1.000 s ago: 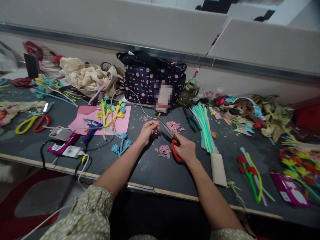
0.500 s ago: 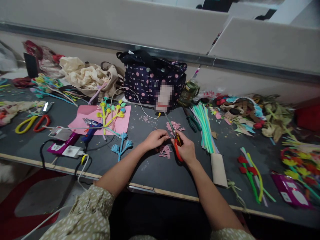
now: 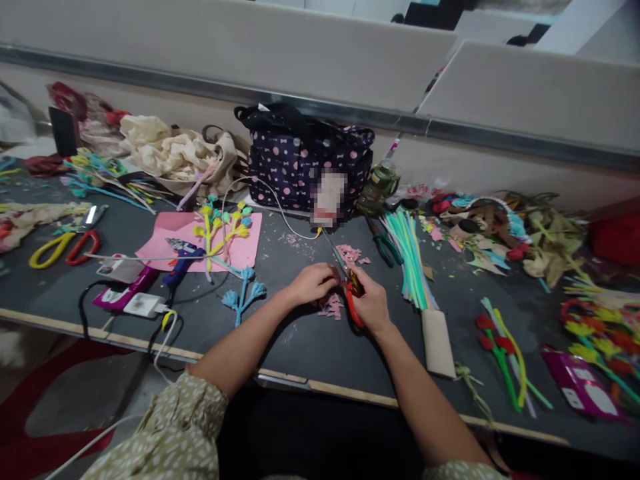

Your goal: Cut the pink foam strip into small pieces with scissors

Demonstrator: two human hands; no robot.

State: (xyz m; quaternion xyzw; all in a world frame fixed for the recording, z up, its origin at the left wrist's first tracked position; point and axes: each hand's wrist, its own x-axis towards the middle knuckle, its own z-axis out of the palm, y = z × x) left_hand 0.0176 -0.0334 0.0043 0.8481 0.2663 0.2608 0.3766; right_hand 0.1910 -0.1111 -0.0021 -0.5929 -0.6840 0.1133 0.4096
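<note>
My right hand [image 3: 371,300] is wrapped round the handles of a pair of scissors [image 3: 355,303], whose blades point away from me. Close to the blades, my left hand [image 3: 314,283] is closed in a pinch; the bit between its fingertips is too small and covered to name, though it looks pinkish. Small cut pink pieces [image 3: 331,307] lie in a heap just below the fingers. A second heap of pink pieces [image 3: 350,255] is beyond the blades, on the dark tabletop [image 3: 310,357].
A dotted dark bag [image 3: 285,157] stands at the back. To the left are a blue glue gun [image 3: 183,260], a pink sheet [image 3: 165,233], blue stems [image 3: 243,295] and another pair of scissors [image 3: 75,240]. Pipe cleaners [image 3: 409,257], pliers [image 3: 383,243] and a purple power strip [image 3: 580,383] are to the right.
Both hands stay in nearly the same place. The left hand has shifted slightly, and the scissors' blades and handles sit at a slightly different angle.
</note>
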